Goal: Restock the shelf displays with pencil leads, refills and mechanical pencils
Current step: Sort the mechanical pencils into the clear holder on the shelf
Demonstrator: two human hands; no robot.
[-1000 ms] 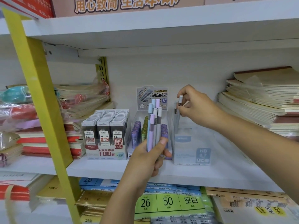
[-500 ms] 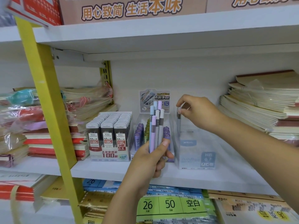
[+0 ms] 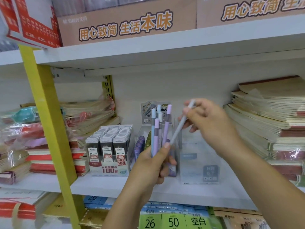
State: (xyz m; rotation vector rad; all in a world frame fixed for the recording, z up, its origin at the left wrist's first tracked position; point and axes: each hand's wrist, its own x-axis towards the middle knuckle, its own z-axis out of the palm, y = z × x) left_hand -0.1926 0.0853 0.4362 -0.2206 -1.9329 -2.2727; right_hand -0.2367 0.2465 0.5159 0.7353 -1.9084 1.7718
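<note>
Left grip [image 3: 152, 166] clasps the pencil bundle [image 3: 156, 129]; right grip [image 3: 212, 123] pinches one grey pencil [image 3: 179, 129], best lowered upright into the clear box [image 3: 199, 162].

Lead box [image 3: 109, 151] left of clear case [image 3: 199, 164]; notebooks [image 3: 272, 113] right.

Right hand [image 3: 209, 123] now off the clear box [image 3: 199, 162], its tilted grey pencil [image 3: 178, 128] beside the pencil bundle [image 3: 156, 134].

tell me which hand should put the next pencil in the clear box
Right, probably. The right hand pinches one grey pencil, tilted, close by the clear box; the left hand is gripping the bundle of pencils, so it is not free.
</note>
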